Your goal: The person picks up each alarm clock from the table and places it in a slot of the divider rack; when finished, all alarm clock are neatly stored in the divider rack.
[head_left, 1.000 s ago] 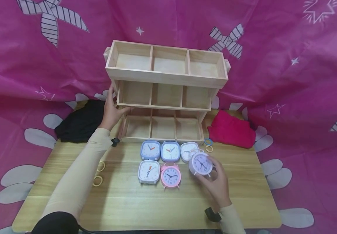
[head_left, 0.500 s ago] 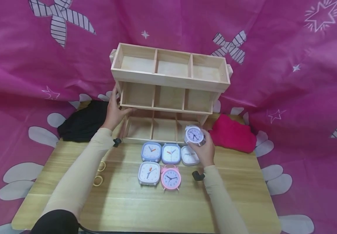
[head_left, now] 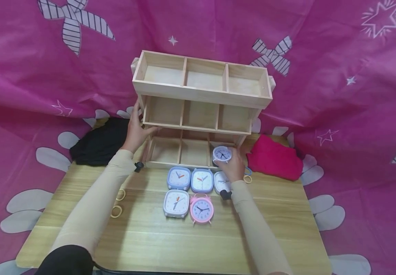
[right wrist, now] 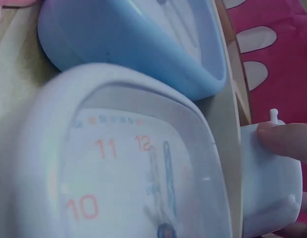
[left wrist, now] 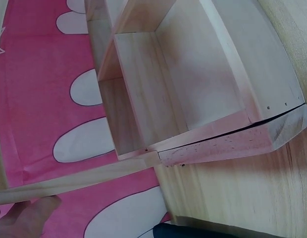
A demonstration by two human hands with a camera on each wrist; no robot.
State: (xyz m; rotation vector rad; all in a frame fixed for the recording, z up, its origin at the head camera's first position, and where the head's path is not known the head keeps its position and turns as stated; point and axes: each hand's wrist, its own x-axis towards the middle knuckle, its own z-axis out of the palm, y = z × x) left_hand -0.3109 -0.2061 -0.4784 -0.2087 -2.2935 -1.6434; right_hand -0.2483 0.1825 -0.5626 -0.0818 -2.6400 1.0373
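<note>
A three-tier wooden shelf (head_left: 201, 91) stands at the back of the wooden table (head_left: 150, 236). My left hand (head_left: 137, 131) grips the left side post of the shelf; in the left wrist view a finger (left wrist: 29, 215) lies against the wood (left wrist: 193, 99). My right hand (head_left: 234, 166) holds a small round lilac alarm clock (head_left: 222, 154) at the mouth of the bottom right compartment. In the right wrist view a fingertip (right wrist: 287, 141) presses the clock's body (right wrist: 265, 183), with a white square clock (right wrist: 124, 168) just below.
Several more clocks (head_left: 191, 191) lie in two rows in front of the shelf, among them a pink round one (head_left: 201, 209). A black cloth (head_left: 98, 143) lies left, a red cloth (head_left: 275, 156) right. Rubber rings (head_left: 117, 202) lie on the table.
My right hand lifted the lilac clock from the table's right front and carried it away from me to the bottom right compartment. The left hand stayed on the shelf.
</note>
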